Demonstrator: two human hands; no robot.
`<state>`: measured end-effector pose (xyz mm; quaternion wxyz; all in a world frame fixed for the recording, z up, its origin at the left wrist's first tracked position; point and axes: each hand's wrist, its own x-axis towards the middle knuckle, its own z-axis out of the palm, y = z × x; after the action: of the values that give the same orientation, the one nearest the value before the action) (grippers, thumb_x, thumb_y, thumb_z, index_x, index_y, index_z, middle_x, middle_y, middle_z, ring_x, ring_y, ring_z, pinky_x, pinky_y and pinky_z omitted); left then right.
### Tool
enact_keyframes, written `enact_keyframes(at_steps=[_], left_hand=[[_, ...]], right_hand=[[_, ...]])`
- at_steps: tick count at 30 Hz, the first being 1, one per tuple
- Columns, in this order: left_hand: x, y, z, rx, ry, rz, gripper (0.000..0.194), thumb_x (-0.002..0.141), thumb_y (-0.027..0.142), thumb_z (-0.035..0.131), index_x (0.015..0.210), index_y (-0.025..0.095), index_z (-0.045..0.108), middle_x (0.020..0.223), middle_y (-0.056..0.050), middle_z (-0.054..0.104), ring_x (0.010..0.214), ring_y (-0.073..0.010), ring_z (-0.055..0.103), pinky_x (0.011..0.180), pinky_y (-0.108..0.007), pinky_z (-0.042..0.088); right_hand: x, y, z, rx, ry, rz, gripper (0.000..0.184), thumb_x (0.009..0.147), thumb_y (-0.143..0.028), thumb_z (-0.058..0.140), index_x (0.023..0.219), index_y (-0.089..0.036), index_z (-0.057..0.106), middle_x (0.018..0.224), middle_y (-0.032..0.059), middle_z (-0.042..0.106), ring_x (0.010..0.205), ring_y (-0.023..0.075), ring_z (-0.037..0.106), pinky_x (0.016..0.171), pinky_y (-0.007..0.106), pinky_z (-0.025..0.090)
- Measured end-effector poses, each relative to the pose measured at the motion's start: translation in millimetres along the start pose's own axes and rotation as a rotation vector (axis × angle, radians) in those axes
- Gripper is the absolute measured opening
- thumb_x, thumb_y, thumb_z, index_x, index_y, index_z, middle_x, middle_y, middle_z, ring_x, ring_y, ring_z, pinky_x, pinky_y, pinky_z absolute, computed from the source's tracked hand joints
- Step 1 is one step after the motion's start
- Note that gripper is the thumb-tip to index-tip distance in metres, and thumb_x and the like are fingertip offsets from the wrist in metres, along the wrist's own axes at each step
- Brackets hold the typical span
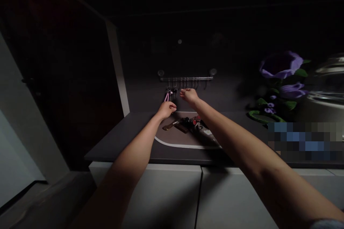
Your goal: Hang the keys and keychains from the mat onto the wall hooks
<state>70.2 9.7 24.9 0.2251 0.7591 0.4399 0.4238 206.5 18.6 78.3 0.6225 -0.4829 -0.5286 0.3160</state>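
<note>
A clear rail [188,78] with several hooks is fixed to the dark wall by round suction cups. From its left hooks hang a pink strap [167,96] and a dark bunch of keys [175,91]. My left hand [166,109] is just below the strap, which runs down behind it; its fingers are curled in toward the thumb. Right of the keys, my right hand [189,95] is closed in a pinch below the hooks. Whatever either hand may hold is too small to make out. Several keys and trinkets [188,122] lie beneath on a brown mat [172,139] with a white edge.
The mat rests on a dark counter [120,139] above white cabinet doors [172,193]. Purple flowers [282,66] with green leaves and a shiny rounded vessel [328,89] stand at the right. A dark door [67,78] is on the left. The light is dim.
</note>
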Motion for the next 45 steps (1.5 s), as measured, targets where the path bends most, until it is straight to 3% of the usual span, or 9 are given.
enact_keyframes(at_steps=[4,9,16,21,25,30,38,45], left_hand=[[-2.5,0.7,1.4,0.154,-0.088,0.087,0.017,0.068,0.012,0.059,0.083,0.011,0.067,0.072,-0.004,0.065,0.066,-0.0116,0.056,0.065,-0.023,0.043],[-5.2,-1.5,3.1,0.242,-0.205,0.196,0.017,0.067,0.011,0.059,0.081,0.013,0.067,0.072,-0.002,0.065,0.067,-0.0111,0.055,0.066,-0.021,0.042],[-5.4,-9.8,5.5,0.355,-0.311,0.211,0.009,0.062,0.016,0.063,0.070,0.016,0.068,0.064,0.000,0.062,0.061,-0.0106,0.052,0.059,-0.020,0.036],[-8.7,-7.2,4.4,0.366,-0.381,0.171,0.007,0.061,0.013,0.062,0.062,0.016,0.069,0.056,0.000,0.061,0.056,-0.0104,0.050,0.056,-0.020,0.034],[-11.3,-3.4,4.7,0.382,-0.430,0.122,0.014,0.057,0.007,0.058,0.061,0.015,0.068,0.050,0.002,0.057,0.049,-0.0085,0.045,0.051,-0.020,0.032],[-15.1,1.2,6.5,0.403,-0.422,0.103,0.015,0.052,0.002,0.055,0.055,0.014,0.064,0.042,0.005,0.048,0.042,-0.0068,0.036,0.047,-0.021,0.028],[-15.3,5.2,2.0,0.377,-0.476,0.107,0.018,0.060,0.002,0.051,0.049,0.016,0.057,0.042,0.005,0.046,0.046,-0.0075,0.034,0.049,-0.020,0.024],[-13.9,0.2,0.1,0.342,-0.375,0.033,0.017,0.065,0.004,0.053,0.054,0.016,0.056,0.048,0.003,0.049,0.050,-0.0097,0.039,0.051,-0.021,0.026]], right_hand=[[-33.8,-1.4,-9.4,0.129,-0.004,0.102,0.005,0.079,-0.017,0.049,0.080,-0.014,0.052,0.073,0.0031,0.060,0.053,0.0058,0.053,0.052,0.018,0.040],[-59.1,21.1,-20.1,0.111,-0.005,0.099,0.008,0.079,-0.018,0.049,0.084,-0.014,0.054,0.073,0.0044,0.064,0.055,0.0066,0.054,0.052,0.018,0.040],[-58.2,55.2,-30.6,-0.263,0.017,-0.107,0.019,0.079,-0.024,0.048,0.091,-0.013,0.059,0.075,0.0050,0.066,0.062,0.0105,0.058,0.063,0.023,0.044],[-60.0,53.9,-31.1,-0.527,-0.006,-0.245,0.021,0.081,-0.024,0.047,0.092,-0.013,0.062,0.076,0.0066,0.067,0.071,0.0133,0.060,0.073,0.026,0.043],[-64.5,51.8,-28.2,-0.616,-0.028,-0.311,0.023,0.082,-0.022,0.045,0.093,-0.013,0.063,0.076,0.0070,0.067,0.074,0.0145,0.060,0.076,0.025,0.041],[-64.7,54.6,-26.0,-0.634,-0.028,-0.340,0.023,0.083,-0.023,0.043,0.090,-0.014,0.063,0.075,0.0060,0.067,0.073,0.0142,0.059,0.074,0.024,0.040],[-62.3,57.0,-28.0,-0.645,-0.005,-0.321,0.024,0.083,-0.023,0.043,0.087,-0.015,0.065,0.074,0.0063,0.067,0.073,0.0149,0.059,0.073,0.024,0.040],[-63.7,55.0,-27.9,-0.648,-0.001,-0.328,0.024,0.083,-0.024,0.042,0.085,-0.015,0.065,0.073,0.0057,0.067,0.071,0.0140,0.058,0.072,0.023,0.040]])
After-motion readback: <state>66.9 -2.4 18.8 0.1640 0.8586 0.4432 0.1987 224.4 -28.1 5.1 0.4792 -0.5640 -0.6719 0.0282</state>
